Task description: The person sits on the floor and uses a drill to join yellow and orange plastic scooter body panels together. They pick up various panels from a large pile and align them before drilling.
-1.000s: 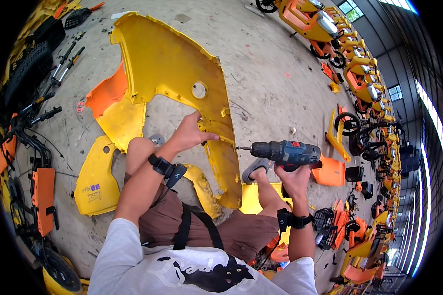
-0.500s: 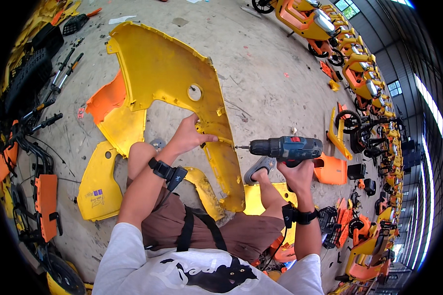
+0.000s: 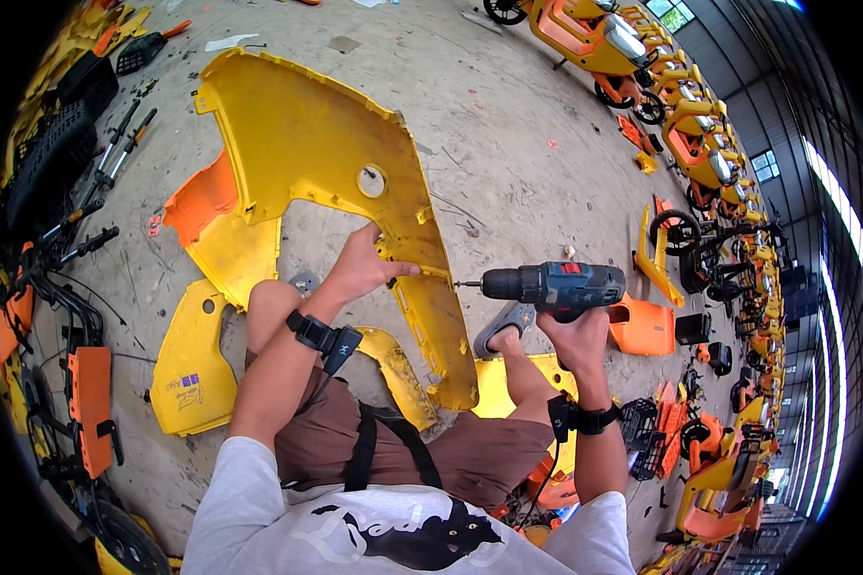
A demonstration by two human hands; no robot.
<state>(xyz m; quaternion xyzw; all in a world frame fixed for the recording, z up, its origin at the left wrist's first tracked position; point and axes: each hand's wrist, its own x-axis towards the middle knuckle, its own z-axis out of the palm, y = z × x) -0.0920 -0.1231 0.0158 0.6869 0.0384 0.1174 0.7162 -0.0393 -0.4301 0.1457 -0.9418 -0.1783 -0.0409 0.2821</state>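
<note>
Left hand [image 3: 360,268] clamps the large yellow plastic scooter body panel [image 3: 307,153] steady, so the blue-black cordless drill [image 3: 551,286], clasped in the right hand [image 3: 577,335], meets its edge squarely.

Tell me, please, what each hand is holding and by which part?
The left hand grips the large yellow body panel at its inner edge; the right hand holds the cordless drill by its handle.

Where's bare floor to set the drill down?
Bare concrete lies beyond the drill, between the big yellow panel and the row of parked scooters. Crowded spots: the left edge with handlebar parts, and around the right hand with orange covers.
</note>
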